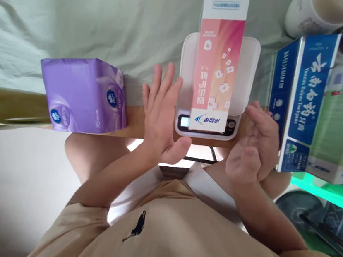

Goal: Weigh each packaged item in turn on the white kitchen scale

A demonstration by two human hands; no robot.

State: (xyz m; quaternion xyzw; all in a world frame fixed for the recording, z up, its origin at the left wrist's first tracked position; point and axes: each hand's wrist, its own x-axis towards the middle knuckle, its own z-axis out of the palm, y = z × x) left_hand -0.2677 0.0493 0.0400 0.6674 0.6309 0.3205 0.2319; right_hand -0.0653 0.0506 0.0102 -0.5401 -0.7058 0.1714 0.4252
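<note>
A tall pink and white carton (218, 59) lies on a small white kitchen scale (249, 77) whose display faces me. My left hand (160, 114) hovers just left of the scale, fingers stretched out and apart, holding nothing. My right hand (255, 145) is just right of the scale with its fingers loosely curled, palm turned inward, and nothing visible in it. Neither hand touches the carton.
A purple tissue pack (85, 93) stands at the left on the wooden edge (5, 104). Blue and green toothpaste boxes (306, 103) are stacked at the right, a white container (310, 14) behind them. Pale green cloth (79, 13) covers the surface beyond.
</note>
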